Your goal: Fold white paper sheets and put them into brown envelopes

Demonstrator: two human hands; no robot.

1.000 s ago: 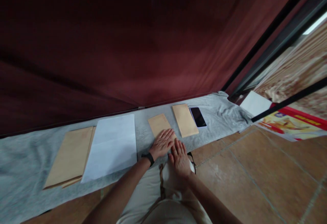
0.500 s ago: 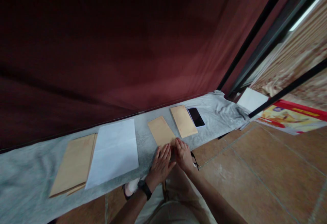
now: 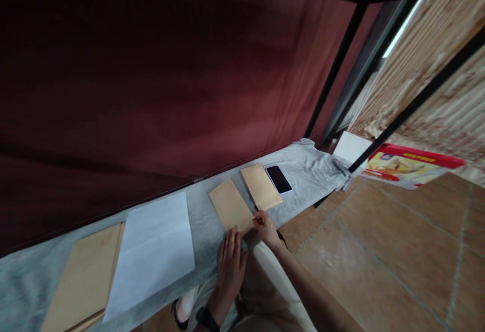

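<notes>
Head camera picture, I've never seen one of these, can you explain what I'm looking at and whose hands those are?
This is one view, from a camera worn on a person's head, looking down at their own bare hands. A grey cloth lies along a dark red curtain. On the cloth, left to right: large brown envelopes, a white sheet, a small brown envelope, a second envelope, a phone. The left hand lies flat, fingertips at the small brown envelope's near edge. The right hand touches its near corner; whether it grips is unclear.
</notes>
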